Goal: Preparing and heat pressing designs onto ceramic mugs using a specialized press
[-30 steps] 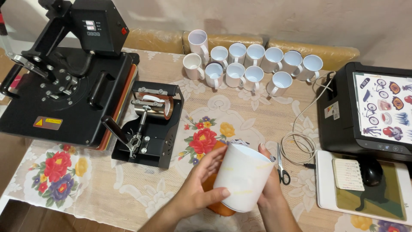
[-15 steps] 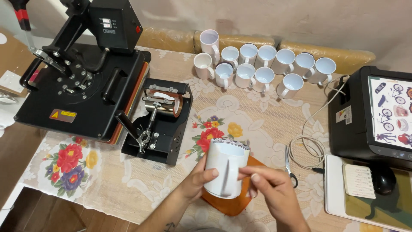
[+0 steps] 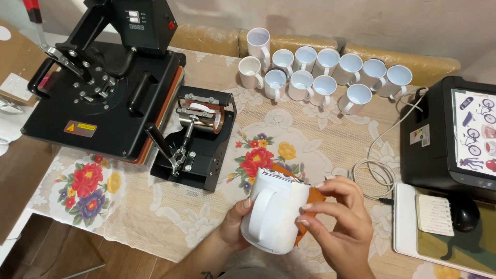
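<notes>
Both my hands hold a white mug (image 3: 274,212) low in the middle of the view, its handle turned toward me. A patterned strip wraps the mug near its rim. My left hand (image 3: 233,223) cups the mug from the left and underneath. My right hand (image 3: 338,217) grips its right side with the fingertips on the wall. An orange pad (image 3: 310,199) shows behind the mug. The black mug press (image 3: 199,135) with its cylinder clamp stands on the table to the upper left of the mug.
A large black flat heat press (image 3: 103,82) fills the left. Several white mugs (image 3: 315,75) stand at the back. A black printer (image 3: 454,134) with a printed sheet sits at right, white cables (image 3: 374,170) and a mouse (image 3: 462,214) beside it. A floral tablecloth (image 3: 263,155) covers the table.
The mug has been turned in my hands so its handle faces me, and it sits lower and nearer. The view has shifted right and down.
</notes>
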